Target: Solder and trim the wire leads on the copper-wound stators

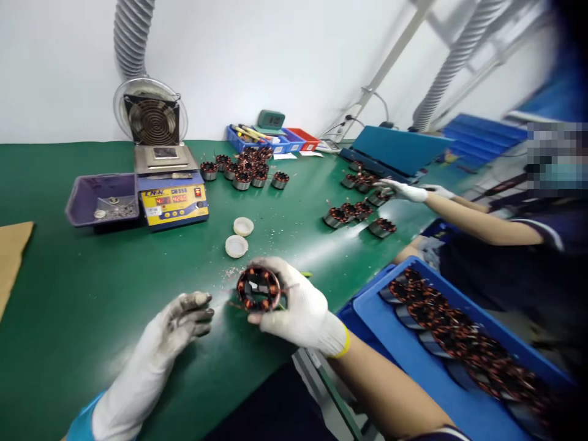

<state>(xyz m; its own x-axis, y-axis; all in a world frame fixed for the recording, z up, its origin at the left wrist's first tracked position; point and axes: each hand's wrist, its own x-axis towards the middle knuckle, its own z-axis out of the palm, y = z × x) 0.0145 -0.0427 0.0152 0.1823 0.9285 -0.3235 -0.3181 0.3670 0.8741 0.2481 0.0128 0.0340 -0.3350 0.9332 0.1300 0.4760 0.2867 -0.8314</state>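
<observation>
My right hand (pixel 298 306), in a white glove, is closed around a motor stator (pixel 277 283) with copper windings and a black inner ring. The stator is tilted so that its open centre faces me, above the green table. To its left my left hand (pixel 181 324) hovers with its gloved fingers slightly curled and apart, holding nothing. Dark stains cover the left glove's fingertips. Just beyond the stator two small white round dishes (pixel 236 246) sit on the table, with tiny scraps scattered near them.
A yellow-blue soldering pot (pixel 174 202) stands at back left beside a purple tray (pixel 103 222). More stators (pixel 242 179) cluster behind. At right, a blue bin (pixel 367 306) holds rows of stators. A co-worker's gloved hand (pixel 404 190) reaches toward other stators.
</observation>
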